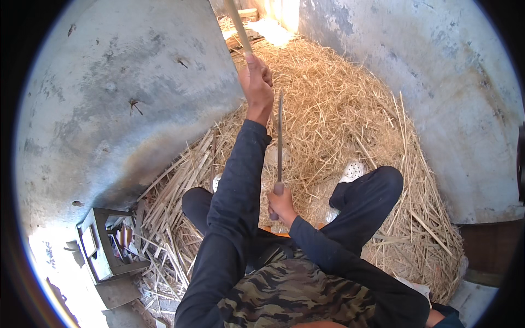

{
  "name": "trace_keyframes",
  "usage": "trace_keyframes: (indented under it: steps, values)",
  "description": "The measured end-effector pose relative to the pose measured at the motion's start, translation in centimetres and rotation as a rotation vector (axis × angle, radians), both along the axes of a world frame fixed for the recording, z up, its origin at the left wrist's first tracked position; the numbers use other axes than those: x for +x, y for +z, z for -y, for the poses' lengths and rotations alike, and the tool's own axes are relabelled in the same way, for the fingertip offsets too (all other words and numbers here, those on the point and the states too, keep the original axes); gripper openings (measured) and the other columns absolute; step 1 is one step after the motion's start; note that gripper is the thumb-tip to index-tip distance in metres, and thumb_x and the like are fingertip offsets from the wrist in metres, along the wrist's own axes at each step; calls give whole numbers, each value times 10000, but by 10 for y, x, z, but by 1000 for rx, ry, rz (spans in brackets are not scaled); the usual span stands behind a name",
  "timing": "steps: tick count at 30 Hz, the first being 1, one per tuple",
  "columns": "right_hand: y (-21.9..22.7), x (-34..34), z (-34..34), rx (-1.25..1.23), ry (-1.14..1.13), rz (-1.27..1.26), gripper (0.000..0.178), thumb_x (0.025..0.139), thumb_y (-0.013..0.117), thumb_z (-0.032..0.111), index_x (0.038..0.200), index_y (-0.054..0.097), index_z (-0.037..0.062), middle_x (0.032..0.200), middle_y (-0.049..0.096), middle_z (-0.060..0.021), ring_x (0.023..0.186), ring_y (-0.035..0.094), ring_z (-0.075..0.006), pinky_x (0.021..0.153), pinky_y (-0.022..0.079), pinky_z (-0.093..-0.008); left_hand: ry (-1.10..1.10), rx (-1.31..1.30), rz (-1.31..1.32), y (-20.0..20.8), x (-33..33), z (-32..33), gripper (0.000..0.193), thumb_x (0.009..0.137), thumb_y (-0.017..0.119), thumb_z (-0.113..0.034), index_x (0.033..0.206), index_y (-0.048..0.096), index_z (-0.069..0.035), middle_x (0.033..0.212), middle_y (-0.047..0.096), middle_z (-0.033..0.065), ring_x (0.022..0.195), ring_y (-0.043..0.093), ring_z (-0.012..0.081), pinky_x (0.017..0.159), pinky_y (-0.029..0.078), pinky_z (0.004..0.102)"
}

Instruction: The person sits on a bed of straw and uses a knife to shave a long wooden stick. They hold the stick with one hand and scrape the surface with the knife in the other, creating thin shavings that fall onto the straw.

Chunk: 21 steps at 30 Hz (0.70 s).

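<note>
Stretched out ahead of me, my left hand (257,86) is closed around a long pale stick (238,24), which looks like bamboo or wood. Its upper end runs out of view at the top, and how far it reaches below the fist is hard to make out. Closer to my body, between my knees, my right hand (283,205) grips the wooden handle of a long, narrow-bladed knife (280,136). The blade points away from me, nearly upright in the picture. Its tip is just right of my left wrist, and I cannot tell whether it touches the stick.
Loose straw-like shavings (339,93) cover the ground ahead and to the right. Split strips (180,186) lie in a heap at the left, beside an open wooden box (117,268) with odds and ends inside. Grey walls (136,60) rise on both sides.
</note>
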State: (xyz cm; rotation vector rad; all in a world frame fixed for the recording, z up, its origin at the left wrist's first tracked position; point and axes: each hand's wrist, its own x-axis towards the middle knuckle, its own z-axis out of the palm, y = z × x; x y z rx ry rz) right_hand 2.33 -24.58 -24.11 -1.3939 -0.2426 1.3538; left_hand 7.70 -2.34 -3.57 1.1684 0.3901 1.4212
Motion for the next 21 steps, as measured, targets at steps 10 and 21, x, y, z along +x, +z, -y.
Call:
trace_keyframes:
  steps: [10, 21]
  values:
    - [19, 10, 6, 26, 62, -34, 143, 814, 571, 12, 748, 451, 53, 550, 451, -33, 373, 445, -143, 345, 365, -323, 91, -48, 67, -5, -15, -8, 566, 938, 454, -643, 678, 302, -163, 605, 242, -67, 504, 216, 45, 431, 163, 229]
    - [-179, 26, 50, -419, 89, 223, 201, 763, 645, 151, 878, 613, -11, 692, 615, -165, 671, 630, -276, 597, 468, -418, 89, -49, 108, 2, -25, -16, 564, 934, 469, -636, 671, 316, -162, 599, 246, -69, 489, 232, 37, 413, 177, 216]
